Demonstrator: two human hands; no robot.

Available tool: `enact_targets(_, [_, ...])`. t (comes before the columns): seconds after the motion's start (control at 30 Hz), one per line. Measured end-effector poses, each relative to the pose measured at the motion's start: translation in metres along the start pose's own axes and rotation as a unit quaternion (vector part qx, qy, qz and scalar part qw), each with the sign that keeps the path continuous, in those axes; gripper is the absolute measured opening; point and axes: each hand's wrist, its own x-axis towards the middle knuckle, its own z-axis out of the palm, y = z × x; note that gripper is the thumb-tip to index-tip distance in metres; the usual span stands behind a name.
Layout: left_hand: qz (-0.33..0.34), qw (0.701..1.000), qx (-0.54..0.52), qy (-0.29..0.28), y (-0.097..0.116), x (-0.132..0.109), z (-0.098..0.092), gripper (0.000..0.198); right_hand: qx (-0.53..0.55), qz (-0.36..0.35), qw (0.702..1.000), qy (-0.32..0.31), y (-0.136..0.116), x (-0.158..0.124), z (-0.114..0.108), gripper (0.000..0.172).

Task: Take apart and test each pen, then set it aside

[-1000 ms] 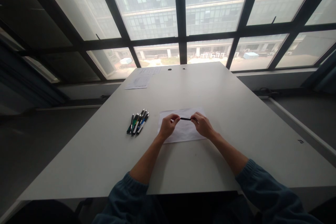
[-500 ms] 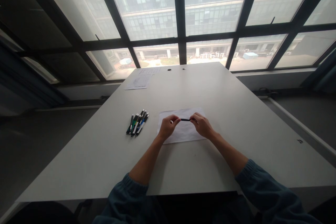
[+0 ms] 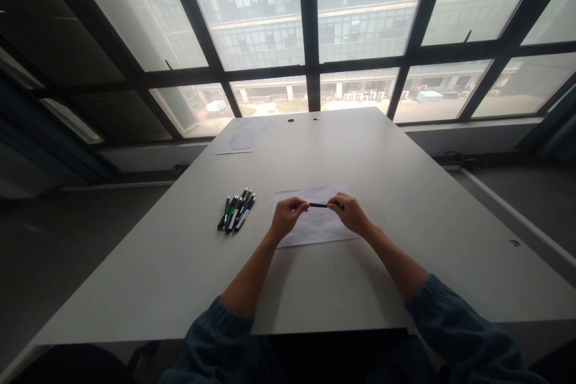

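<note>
A dark pen (image 3: 318,205) lies level between my two hands, above a sheet of white paper (image 3: 310,234). Its left end is pinched between the thumb and fingers of my left hand (image 3: 288,216). My right hand (image 3: 348,212) grips the other end the same way. Both tips of the pen are covered by my fingers, so whether it has a cap cannot be seen. To the left of the paper, a loose pile of pens (image 3: 236,211) rests on the table, with black, green, blue and white parts showing.
The white table (image 3: 382,288) stretches forward to large windows (image 3: 360,6). Printed sheets (image 3: 238,138) lie at its far left. Two round holes show near the far edge. A small dark mark or object (image 3: 514,243) is near the right edge.
My hands have shifted very slightly apart, the right one a little to the right, so slightly more of the pen shows. Both still hold it.
</note>
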Motion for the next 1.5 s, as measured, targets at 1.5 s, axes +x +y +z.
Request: enact_targets(1.5, [0.050,0.984,0.115,-0.123,-0.002,-0.006,0.018,0.033,0.316,0.206,0.924,0.064,-0.013,-0.007,0.030,0.041])
